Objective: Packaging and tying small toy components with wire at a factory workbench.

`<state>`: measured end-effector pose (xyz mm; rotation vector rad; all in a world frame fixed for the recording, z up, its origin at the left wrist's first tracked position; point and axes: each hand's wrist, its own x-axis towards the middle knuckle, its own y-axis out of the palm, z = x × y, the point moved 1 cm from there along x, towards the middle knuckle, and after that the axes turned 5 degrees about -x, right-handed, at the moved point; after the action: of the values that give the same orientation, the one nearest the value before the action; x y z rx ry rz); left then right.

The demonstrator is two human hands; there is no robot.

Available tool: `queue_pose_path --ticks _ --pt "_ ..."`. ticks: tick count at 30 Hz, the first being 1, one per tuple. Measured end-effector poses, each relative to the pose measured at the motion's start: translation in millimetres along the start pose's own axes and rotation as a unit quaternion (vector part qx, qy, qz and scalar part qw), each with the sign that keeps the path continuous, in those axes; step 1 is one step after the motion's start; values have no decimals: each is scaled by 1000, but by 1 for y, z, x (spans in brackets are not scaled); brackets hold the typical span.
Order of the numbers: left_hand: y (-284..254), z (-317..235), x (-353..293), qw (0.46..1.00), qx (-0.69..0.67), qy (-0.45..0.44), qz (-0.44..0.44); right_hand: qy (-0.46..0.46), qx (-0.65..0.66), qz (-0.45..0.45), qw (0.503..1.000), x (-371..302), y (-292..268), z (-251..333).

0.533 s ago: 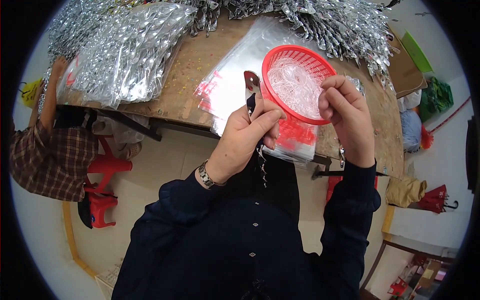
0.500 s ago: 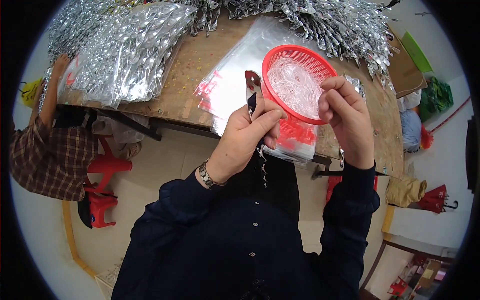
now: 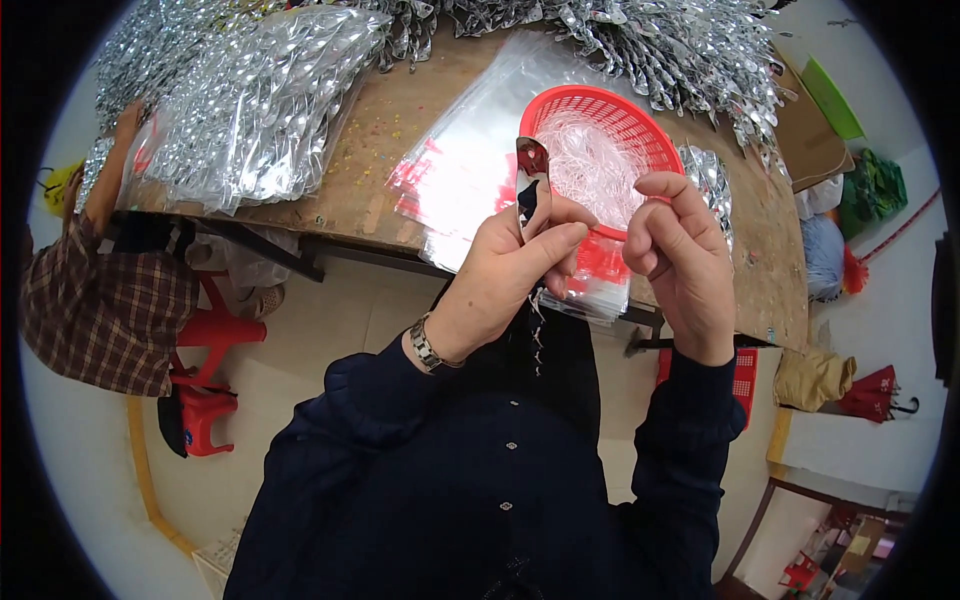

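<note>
My left hand [image 3: 505, 268] grips a shiny silver twisted strip [image 3: 531, 160]. The strip's wide reflective end stands up above the fingers, and its thin spiral tail hangs below them. To its right, my right hand [image 3: 692, 255] is raised with its fingers curled in a pinch; whatever lies in them is too fine to make out. Just beyond both hands a red plastic basket [image 3: 655, 130] holds a tangle of thin pale pink strings [image 3: 592, 165]. Under the basket lies a stack of clear plastic bags [image 3: 470, 120] with red printing.
Bagged silver spirals [image 3: 265, 110] lie on the wooden table [image 3: 375, 150] at the left, and loose silver spirals [image 3: 690, 50] are heaped along the back. A person in a plaid shirt [image 3: 110, 310] sits at far left by red stools [image 3: 208, 420]. Bags and an umbrella [image 3: 872, 394] are at right.
My left hand has moved slightly right with the twisted strip. My right hand has come a little lower and left, its fingers still curled. The person's arm at left shifted slightly.
</note>
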<state>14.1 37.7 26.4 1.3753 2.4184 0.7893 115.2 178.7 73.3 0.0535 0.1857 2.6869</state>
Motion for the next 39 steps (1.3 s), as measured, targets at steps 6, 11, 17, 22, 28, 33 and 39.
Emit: queue_pose_path --ticks 6,11,17,22,28,33,39 --pt "5 -2 0 999 28 19 -12 1 -56 22 998 -6 6 -2" --pt "6 -3 0 999 40 21 12 -15 -114 20 993 -10 13 -3" --pt "4 -3 -2 999 38 17 3 -18 -127 21 992 -10 16 -8" --pt "4 0 -1 999 37 26 9 -17 -117 30 993 -10 14 -12" --pt "-2 3 -4 999 7 42 0 4 -134 43 990 -13 21 -11" --pt "-1 4 -3 998 -13 47 -37 -3 -141 30 990 -19 17 -10" --pt "-6 5 -4 999 -3 32 -42 -22 -300 12 954 -23 14 -11"
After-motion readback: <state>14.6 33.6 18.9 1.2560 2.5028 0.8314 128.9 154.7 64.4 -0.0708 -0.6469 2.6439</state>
